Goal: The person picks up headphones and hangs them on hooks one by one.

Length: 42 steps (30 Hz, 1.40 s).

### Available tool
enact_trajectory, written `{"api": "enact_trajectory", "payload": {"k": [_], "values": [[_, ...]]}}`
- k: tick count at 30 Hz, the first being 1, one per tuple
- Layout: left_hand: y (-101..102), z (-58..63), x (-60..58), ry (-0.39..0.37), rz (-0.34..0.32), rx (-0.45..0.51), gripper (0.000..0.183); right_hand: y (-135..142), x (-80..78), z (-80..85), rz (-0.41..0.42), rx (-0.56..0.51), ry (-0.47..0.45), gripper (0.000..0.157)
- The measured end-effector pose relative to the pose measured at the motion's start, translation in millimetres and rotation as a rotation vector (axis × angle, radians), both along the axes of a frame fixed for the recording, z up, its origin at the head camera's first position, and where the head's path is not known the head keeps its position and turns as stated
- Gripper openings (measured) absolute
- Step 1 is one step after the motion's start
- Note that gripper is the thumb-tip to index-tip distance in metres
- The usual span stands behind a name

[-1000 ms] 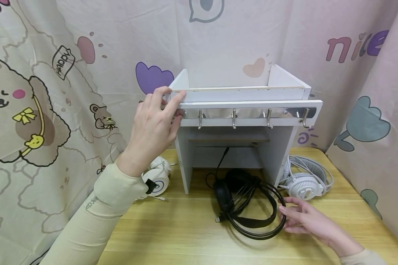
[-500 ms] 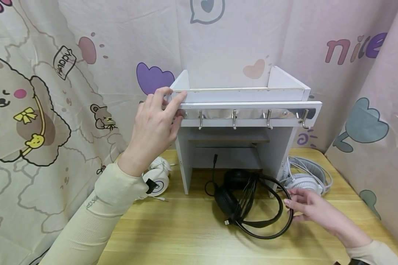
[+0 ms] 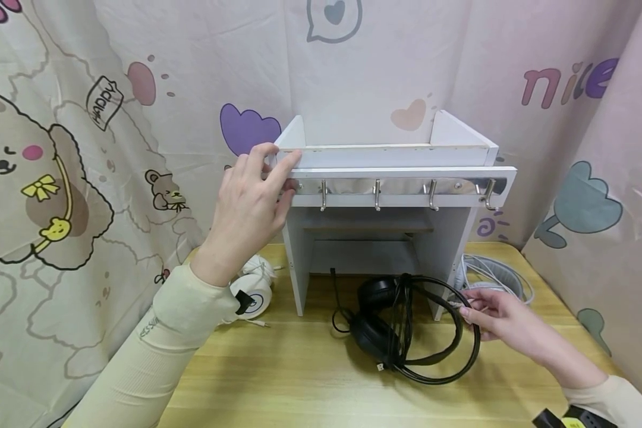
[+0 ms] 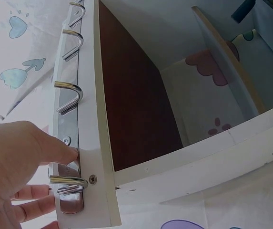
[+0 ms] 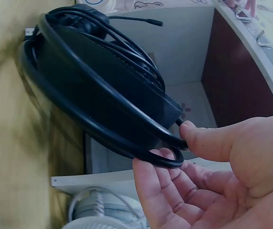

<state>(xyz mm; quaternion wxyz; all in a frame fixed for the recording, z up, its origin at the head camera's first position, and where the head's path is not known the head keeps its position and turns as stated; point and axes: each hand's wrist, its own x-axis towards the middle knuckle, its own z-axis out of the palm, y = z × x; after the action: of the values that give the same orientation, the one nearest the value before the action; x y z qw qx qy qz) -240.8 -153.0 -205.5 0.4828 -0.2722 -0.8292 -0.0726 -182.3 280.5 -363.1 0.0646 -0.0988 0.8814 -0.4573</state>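
Note:
My left hand (image 3: 246,205) grips the left end of a white board with a metal hook rail (image 3: 403,186), on the front of a white desk shelf (image 3: 385,158). In the left wrist view, the thumb of my left hand (image 4: 24,152) presses the metal strip beside the end hook (image 4: 69,183), and the other fingers reach behind the board. My right hand (image 3: 513,324) pinches the headband of a black headset (image 3: 371,336) at its right side. The right wrist view shows thumb and fingers of my right hand (image 5: 217,176) around the black headband frame (image 5: 93,126).
White headphones (image 3: 257,291) lie left of the shelf. Another white-grey pair (image 3: 497,273) lies at its right, partly behind my right hand. The wooden table (image 3: 299,380) extends in front. A printed curtain (image 3: 374,71) hangs behind and at both sides.
The right hand has moved slightly up and right with the headband. The headset has turned, its ear cups shifting right while its microphone boom swung left. The left hand stays put.

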Motion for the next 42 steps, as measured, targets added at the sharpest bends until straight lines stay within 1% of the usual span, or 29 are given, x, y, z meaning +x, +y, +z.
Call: {"api": "enact_trajectory", "payload": {"k": [4,9,11,18,23,29,33,37,42], "values": [[0,-0.7,-0.5,-0.001,-0.002,-0.002,0.048,0,-1.0,8.3,-0.001,0.089,0.058,0.055],[0,-1.0,-1.0,-0.003,0.001,-0.004,0.048,0,-3.7,18.6,-0.006,0.223,0.165,0.050],[0,-1.0,-1.1,-0.002,0.000,-0.003,0.048,0,-4.9,23.0,-0.008,0.258,0.186,0.049],[0,-1.3,-1.9,0.005,0.001,-0.005,0.048,-3,-7.7,36.8,0.002,0.329,0.215,0.044],[0,-1.1,-1.5,0.002,0.003,-0.005,0.048,-6,-8.8,44.3,0.022,0.370,0.278,0.039],[0,-0.9,-0.8,-0.002,0.003,-0.004,0.048,-11,-9.9,53.9,0.038,0.403,0.334,0.037],[0,-1.1,-0.9,-0.001,0.006,-0.003,0.048,-14,-10.4,61.5,0.066,0.416,0.370,0.034],[0,-1.1,-0.8,-0.001,0.006,-0.002,0.049,-16,-10.8,67.5,0.091,0.442,0.424,0.033],[-1,-1.2,-1.0,0.000,0.006,-0.003,0.049,-16,-9.8,71.8,0.095,0.479,0.500,0.033]]}}
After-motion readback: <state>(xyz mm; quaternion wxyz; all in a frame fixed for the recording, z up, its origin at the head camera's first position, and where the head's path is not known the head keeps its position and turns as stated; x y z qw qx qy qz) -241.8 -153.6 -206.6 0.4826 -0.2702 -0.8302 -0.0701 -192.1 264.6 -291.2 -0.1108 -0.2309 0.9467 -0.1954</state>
